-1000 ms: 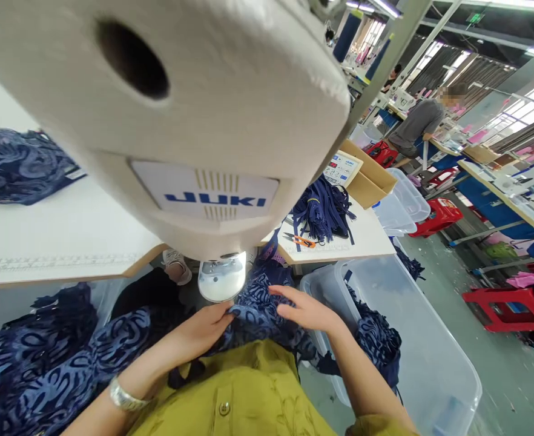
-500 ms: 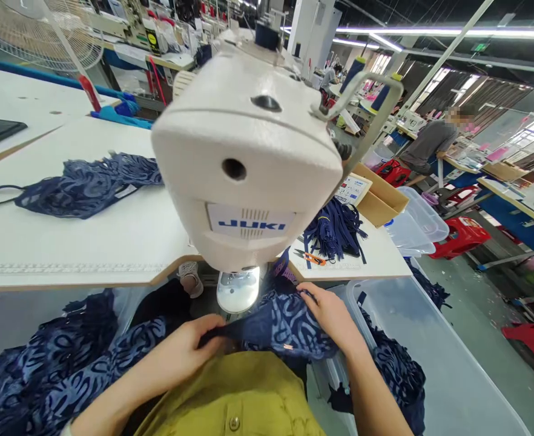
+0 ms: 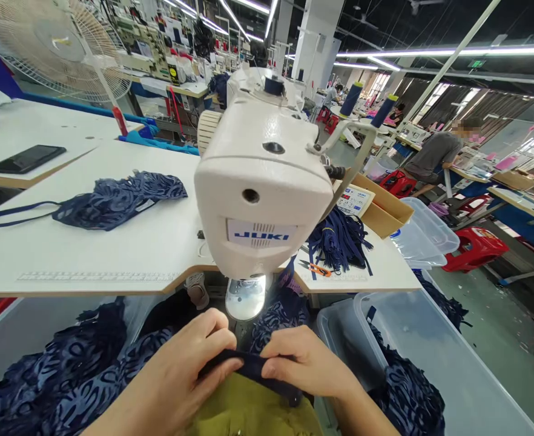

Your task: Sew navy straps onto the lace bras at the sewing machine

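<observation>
My left hand (image 3: pixel 197 360) pinches the dark navy edge band (image 3: pixel 251 364) of a lace garment between thumb and fingers. Just to the right, my right hand (image 3: pixel 306 363) grips the same band, leaving a short stretch between the two hands. The patterned lace part (image 3: pixel 278 318) of the garment lies beyond them, below the front of the white sewing machine (image 3: pixel 262 188). A bright lamp lights the round-ended metal plate (image 3: pixel 245 300) under the machine head. The needle is hidden from view.
Another navy lace garment (image 3: pixel 121 200) with a strap lies on the left of the table (image 3: pixel 89 257). At right are orange-handled snips (image 3: pixel 319 270) and a bundle of navy strips (image 3: pixel 339 239). Clear plastic bins (image 3: pixel 469 375) with lace pieces flank me. A phone (image 3: pixel 26 159) lies far left.
My hands have come closer together, the right one moving left off the lace onto the band, nearer my body. The view has shifted, so the machine appears slightly lower and farther right.
</observation>
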A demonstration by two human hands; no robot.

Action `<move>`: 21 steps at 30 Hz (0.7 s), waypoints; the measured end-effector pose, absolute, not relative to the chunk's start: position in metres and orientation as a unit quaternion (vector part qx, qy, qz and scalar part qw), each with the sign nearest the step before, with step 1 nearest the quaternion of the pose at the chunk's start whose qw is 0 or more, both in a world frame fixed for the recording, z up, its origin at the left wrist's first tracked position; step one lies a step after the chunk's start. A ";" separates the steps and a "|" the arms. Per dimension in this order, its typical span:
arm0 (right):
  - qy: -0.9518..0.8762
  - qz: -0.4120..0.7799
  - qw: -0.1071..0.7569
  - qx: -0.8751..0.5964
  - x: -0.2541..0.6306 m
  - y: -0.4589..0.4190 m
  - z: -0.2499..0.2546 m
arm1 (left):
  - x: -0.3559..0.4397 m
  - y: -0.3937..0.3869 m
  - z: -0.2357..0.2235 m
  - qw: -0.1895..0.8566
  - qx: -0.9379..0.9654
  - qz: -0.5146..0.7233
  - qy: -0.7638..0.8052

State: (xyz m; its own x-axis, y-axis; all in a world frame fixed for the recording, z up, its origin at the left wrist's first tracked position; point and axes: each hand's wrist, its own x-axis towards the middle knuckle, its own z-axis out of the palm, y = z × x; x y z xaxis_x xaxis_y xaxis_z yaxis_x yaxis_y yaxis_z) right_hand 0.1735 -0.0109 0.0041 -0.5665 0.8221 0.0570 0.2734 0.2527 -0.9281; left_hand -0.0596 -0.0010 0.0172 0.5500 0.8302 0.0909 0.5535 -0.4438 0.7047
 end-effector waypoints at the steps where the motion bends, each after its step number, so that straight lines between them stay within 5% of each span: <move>1: -0.738 0.482 0.278 -0.382 0.177 -0.013 0.007 | -0.060 -0.001 0.017 0.332 0.801 0.223 0.445; 7: -0.672 0.515 0.281 -0.451 0.170 -0.019 -0.002 | -0.048 0.003 0.021 0.486 0.691 0.222 0.487; 12: -0.599 0.486 0.408 -0.489 0.157 -0.012 -0.007 | -0.035 0.010 0.012 0.504 0.659 0.279 0.483; 17: -0.592 0.406 0.412 -0.561 0.155 0.013 -0.006 | -0.040 0.017 -0.006 0.152 0.744 0.362 0.541; 21: -0.612 0.411 0.380 -0.559 0.157 0.029 -0.010 | -0.044 0.018 -0.012 -0.115 0.846 0.341 0.394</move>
